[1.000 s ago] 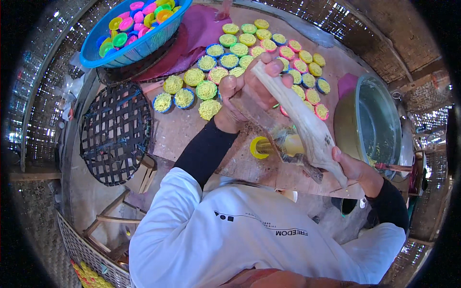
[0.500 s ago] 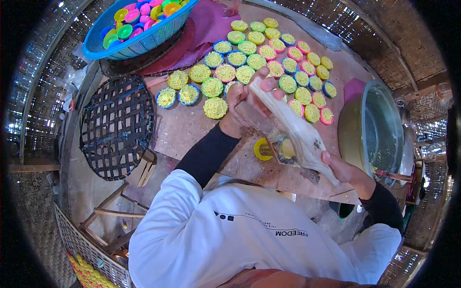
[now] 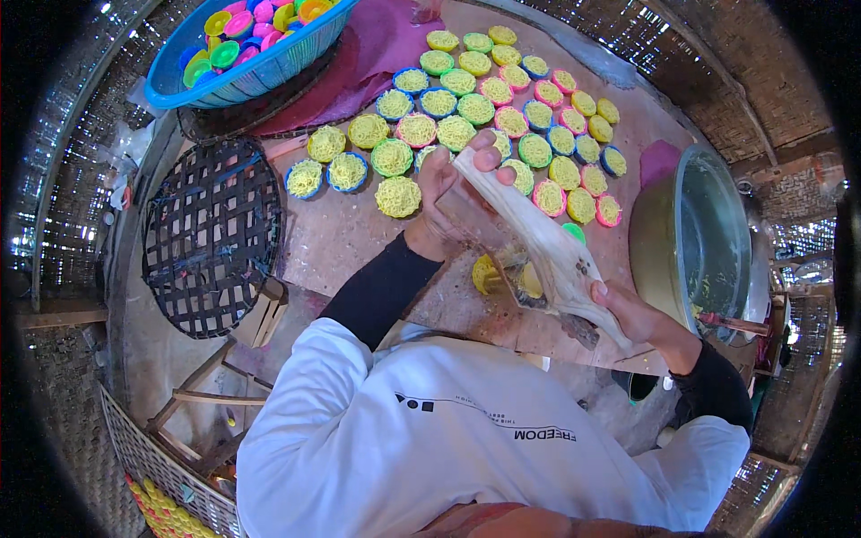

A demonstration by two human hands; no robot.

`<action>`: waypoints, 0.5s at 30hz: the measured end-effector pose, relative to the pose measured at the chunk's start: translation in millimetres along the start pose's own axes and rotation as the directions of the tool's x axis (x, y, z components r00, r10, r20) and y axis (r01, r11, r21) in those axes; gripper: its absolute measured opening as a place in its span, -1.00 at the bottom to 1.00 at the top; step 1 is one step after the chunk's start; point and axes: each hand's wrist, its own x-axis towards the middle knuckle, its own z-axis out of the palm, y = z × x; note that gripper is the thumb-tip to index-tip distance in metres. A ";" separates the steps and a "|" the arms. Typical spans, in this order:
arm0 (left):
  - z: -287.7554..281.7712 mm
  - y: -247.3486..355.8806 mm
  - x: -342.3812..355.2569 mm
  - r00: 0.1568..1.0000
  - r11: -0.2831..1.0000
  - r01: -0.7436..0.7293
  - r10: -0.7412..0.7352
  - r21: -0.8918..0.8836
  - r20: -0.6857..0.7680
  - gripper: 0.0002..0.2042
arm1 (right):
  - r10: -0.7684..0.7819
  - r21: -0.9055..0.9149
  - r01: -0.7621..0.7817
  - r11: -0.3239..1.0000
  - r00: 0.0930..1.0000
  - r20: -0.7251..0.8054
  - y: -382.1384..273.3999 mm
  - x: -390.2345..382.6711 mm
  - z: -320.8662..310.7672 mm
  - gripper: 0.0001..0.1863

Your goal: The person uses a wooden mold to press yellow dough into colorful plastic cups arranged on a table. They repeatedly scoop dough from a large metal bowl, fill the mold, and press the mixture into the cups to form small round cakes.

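Note:
Both my hands are closed around a long hand press (image 3: 549, 235), held slantwise over the table. Its upper arm is whitish and looks cloth-wrapped; a worn lower part with a pale lump shows beneath. My left hand (image 3: 437, 202) grips the far left end, fingers curled over the top. At the near right end, my right hand (image 3: 639, 318) wraps round it, thumb on top. Just left of the press's middle, yellow strands (image 3: 486, 275) show, partly hidden by it. A green cup (image 3: 574, 233) peeks out on its right side. Beyond stand several coloured cups (image 3: 456, 134) filled with yellow strands.
A blue basket (image 3: 260, 76) of small coloured cups stands far left, with a dark woven tray (image 3: 213, 238) nearer. At right is a large basin (image 3: 650, 233) with a wooden-handled tool (image 3: 731, 323) by its near rim. A wooden frame (image 3: 211, 394) stands lower left.
Yellow strands now show where the yellow cup under the press looked mostly bare. The green cup has come into sight beside the press. Both hands keep their grip, and the view has shifted slightly.

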 end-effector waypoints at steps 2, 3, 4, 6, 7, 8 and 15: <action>-2.6 -1.2 0.0 1.000 1.000 0.010 -0.010 -0.025 -0.014 -0.65 | 0.051 0.017 -0.050 0.999 0.998 -0.039 2.0 -3.0 -1.2 -0.23; -4.4 -1.1 0.6 1.000 0.999 0.013 -0.013 -0.030 -0.009 -0.66 | 0.065 -0.010 -0.066 0.998 0.995 -0.069 1.2 -2.9 -2.8 -0.23; -6.6 -0.9 1.6 1.000 0.999 0.016 -0.016 -0.035 -0.005 -0.67 | 0.079 -0.037 -0.083 0.996 0.992 -0.100 0.3 -2.9 -4.7 -0.22; -8.3 -0.3 2.8 1.000 0.999 0.017 -0.017 -0.046 -0.012 -0.69 | 0.027 -0.182 -0.053 0.982 0.989 -0.143 -0.9 -3.4 -9.9 -0.22; -8.7 -0.1 3.1 1.000 0.999 0.015 -0.016 -0.052 -0.023 -0.70 | 0.000 -0.252 -0.042 0.967 0.987 -0.162 -1.4 -3.4 -11.2 -0.23; -8.9 0.0 3.3 0.999 0.998 0.013 -0.015 -0.058 -0.034 -0.71 | -0.008 -0.269 -0.040 0.962 0.985 -0.175 -3.6 -3.8 -10.4 -0.22; -8.0 14.8 3.1 0.998 0.998 0.043 -0.041 -0.036 0.052 -0.70 | -0.066 -0.376 -0.030 0.926 0.968 -0.241 -17.2 4.0 5.4 -0.23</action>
